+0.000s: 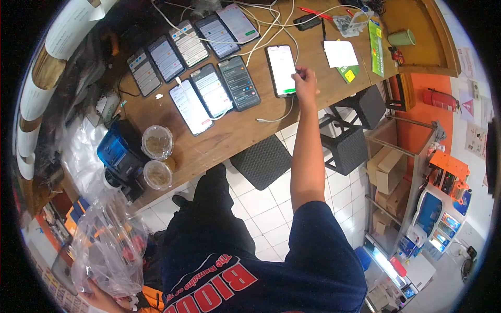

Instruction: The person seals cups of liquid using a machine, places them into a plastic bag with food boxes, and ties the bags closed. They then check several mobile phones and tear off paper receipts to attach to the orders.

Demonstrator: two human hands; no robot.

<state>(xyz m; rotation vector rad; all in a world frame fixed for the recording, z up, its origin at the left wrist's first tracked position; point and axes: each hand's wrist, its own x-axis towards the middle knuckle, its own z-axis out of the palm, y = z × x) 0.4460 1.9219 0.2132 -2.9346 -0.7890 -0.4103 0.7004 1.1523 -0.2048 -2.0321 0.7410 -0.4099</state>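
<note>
On the wooden table lies a smartphone (282, 70) with a mostly white screen. My right hand (307, 86) is closed at its lower right edge, the thumb lying over the screen side and the other fingers curled beside it. At the lower left, my left hand (99, 298) is partly hidden and blurred against a clear plastic bag (107, 245), its fingers bent around the bag's bottom. Several other phones with lit screens lie in two rows to the left, among them a white-screened phone (191, 108) and a dark-screened phone (238, 83).
White charging cables (271, 26) cross the table top (209, 148). Two lidded plastic cups (157, 142) stand by a blue device (114, 148) at the near left. White paper (341, 54) lies farther right. Black stools (262, 161) stand under the table's front edge.
</note>
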